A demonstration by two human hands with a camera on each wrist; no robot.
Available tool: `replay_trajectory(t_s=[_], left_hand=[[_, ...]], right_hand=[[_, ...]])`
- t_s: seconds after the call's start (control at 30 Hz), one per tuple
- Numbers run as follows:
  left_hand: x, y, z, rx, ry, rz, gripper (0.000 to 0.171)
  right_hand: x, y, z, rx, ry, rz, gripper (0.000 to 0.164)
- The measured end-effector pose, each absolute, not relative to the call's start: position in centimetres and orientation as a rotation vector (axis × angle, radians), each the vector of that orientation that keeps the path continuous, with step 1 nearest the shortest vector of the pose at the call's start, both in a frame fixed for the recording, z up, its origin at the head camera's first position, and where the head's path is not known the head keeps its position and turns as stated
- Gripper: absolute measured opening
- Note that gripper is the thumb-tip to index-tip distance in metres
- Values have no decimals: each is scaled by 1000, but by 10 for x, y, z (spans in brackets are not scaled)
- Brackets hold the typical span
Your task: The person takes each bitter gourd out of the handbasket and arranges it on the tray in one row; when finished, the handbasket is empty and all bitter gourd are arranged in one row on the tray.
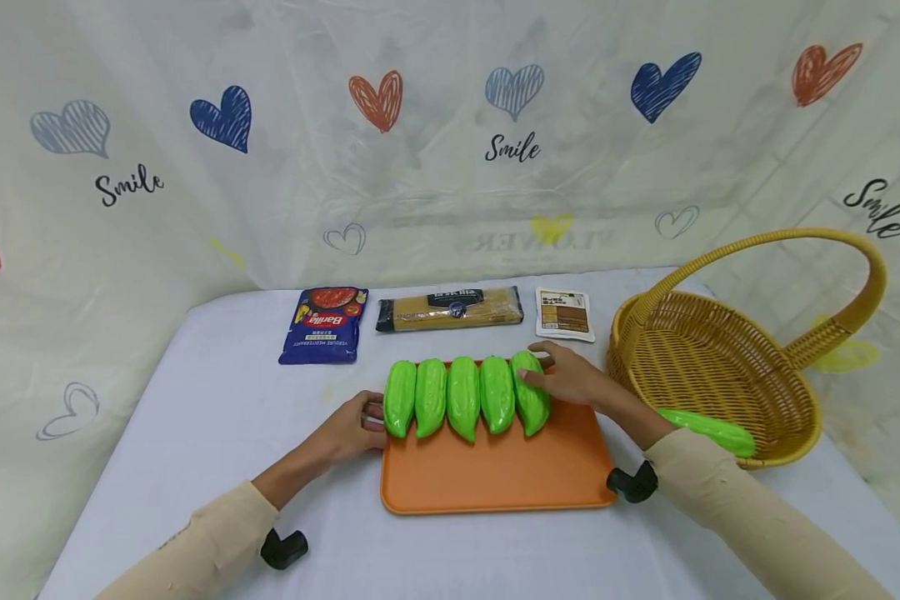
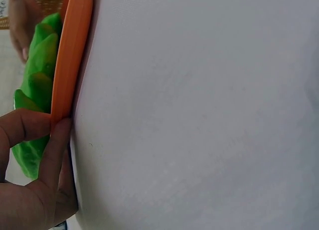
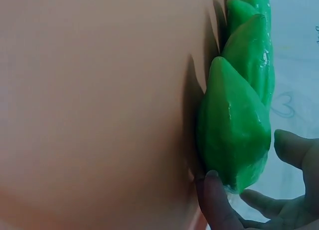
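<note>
A row of several glossy green ridged gourds (image 1: 462, 398), like bitter melons, lies side by side across the far half of an orange tray (image 1: 495, 479). My left hand (image 1: 356, 427) grips the tray's left rim beside the leftmost gourd; in the left wrist view, the thumb and fingers pinch the orange edge (image 2: 70, 55). My right hand (image 1: 570, 375) is at the rightmost gourd (image 1: 532, 404), which tilts slightly. In the right wrist view, one fingertip touches the lower side of that gourd (image 3: 232, 125), while another finger (image 3: 294, 147) stands apart from it.
At right stands a wicker basket (image 1: 708, 333) with a tall handle and one green gourd (image 1: 712, 432) inside, under my right forearm. Behind the tray lie a blue Barilla pouch (image 1: 324, 325), a spaghetti pack (image 1: 450, 310) and a small white-and-brown packet (image 1: 564, 315). A printed cloth hangs behind.
</note>
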State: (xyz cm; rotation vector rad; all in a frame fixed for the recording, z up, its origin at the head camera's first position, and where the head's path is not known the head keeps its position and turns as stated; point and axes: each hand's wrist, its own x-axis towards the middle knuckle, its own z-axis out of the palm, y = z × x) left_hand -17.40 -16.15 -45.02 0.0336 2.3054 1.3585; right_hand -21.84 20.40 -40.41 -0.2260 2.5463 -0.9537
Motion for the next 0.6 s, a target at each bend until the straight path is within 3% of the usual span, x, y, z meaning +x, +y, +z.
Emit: replay_trajectory(t_s=[0.33,0.6], left_hand=[[-173,-162,-451,33,2312,1362,71],[-174,-161,-451,14,2296,1380,71]], right_hand=[[-211,214,-389,-247,2623,-1033,71],[-203,223,-372,-439,2546,-1210,65]])
